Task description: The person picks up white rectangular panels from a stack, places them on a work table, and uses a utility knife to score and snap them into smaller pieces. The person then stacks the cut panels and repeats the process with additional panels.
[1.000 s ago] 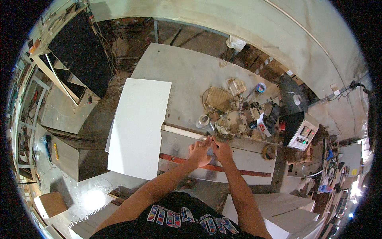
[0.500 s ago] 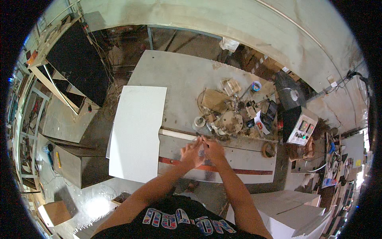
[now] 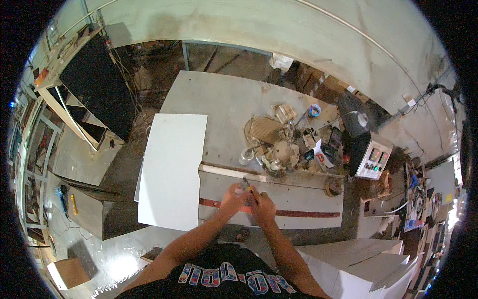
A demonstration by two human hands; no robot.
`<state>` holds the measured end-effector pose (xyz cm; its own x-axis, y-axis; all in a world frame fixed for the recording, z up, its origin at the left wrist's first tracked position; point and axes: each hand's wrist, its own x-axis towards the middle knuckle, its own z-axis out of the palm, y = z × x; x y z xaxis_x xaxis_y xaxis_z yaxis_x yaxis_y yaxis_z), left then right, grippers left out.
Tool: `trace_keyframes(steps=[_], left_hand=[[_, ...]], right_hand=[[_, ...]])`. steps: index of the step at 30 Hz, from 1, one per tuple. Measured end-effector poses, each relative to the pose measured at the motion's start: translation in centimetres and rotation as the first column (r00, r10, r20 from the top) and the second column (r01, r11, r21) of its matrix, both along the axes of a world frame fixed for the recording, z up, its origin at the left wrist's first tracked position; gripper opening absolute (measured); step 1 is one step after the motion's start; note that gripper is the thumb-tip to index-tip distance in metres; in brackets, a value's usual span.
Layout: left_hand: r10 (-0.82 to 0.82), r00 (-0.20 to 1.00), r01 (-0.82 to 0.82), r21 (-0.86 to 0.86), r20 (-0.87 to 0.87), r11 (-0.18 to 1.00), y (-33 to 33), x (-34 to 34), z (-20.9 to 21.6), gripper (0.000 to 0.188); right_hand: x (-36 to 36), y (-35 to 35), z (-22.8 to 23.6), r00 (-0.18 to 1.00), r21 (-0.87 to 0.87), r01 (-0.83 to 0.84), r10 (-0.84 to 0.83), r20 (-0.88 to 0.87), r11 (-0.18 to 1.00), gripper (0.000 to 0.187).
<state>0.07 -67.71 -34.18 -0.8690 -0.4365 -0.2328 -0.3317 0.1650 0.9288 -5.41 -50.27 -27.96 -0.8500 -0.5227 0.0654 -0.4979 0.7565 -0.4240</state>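
The right hand (image 3: 264,207) was closed around a slender dark tool (image 3: 247,184), whose tip pointed up and leftward past the fingers. The left hand (image 3: 230,198) was curled just beside it, fingers turned toward the tool; whether they gripped anything was too blurred to tell. The tool was above the near part of the desk (image 3: 224,94), between a long pale strip (image 3: 229,172) and a reddish-brown strip (image 3: 308,214) that ran partly behind the hands. To the left, a large white panel (image 3: 172,169) lay flat, overhanging the near edge and meeting the pale strip's left end. Beyond the hands, a dusty machine (image 3: 285,153) stood on the desk, with a clear jar (image 3: 246,156) at its left and a blue can (image 3: 314,110) behind. A brownish tape roll (image 3: 332,187) was near the right end, and a control box (image 3: 374,158) with lit displays stood farther right.
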Motion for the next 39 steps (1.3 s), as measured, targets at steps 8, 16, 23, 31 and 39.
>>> trace_keyframes(steps=[8, 16, 23, 31, 39], left_hand=[[-0.014, 0.991, -0.016, 0.227, 0.131, 0.974, -3.5, 3.4, 7.3, 0.041], [0.036, 0.985, -0.102, 0.400, 0.167, 0.911, -6.1, 3.8, 8.1, 0.038], [-0.091, 0.996, 0.087, -0.157, -0.017, 0.984, -9.3, 4.0, 4.3, 0.031], [0.635, 0.741, -0.611, 0.172, -0.218, 0.772, -40.3, 8.7, 10.1, 0.039], [0.734, 0.679, -0.458, 0.775, -0.011, 0.435, -54.4, 11.3, 2.0, 0.037]], right_hand=[[6.7, 0.4, 2.4, 0.984, -0.101, -0.124, 0.109, -0.142, 0.987, 0.048], [7.4, -0.9, 4.9, 0.973, -0.245, -0.186, 0.143, -0.184, 0.952, 0.043], [7.7, -2.8, 7.2, 0.982, -0.003, -0.173, 0.172, -0.078, 0.985, 0.044], [11.5, 3.9, 5.1, 1.000, -0.264, 0.015, -0.013, 0.008, 0.965, 0.041], [10.7, 2.5, 4.7, 0.224, -0.388, 0.840, 0.410, 0.884, 0.378, 0.066]])
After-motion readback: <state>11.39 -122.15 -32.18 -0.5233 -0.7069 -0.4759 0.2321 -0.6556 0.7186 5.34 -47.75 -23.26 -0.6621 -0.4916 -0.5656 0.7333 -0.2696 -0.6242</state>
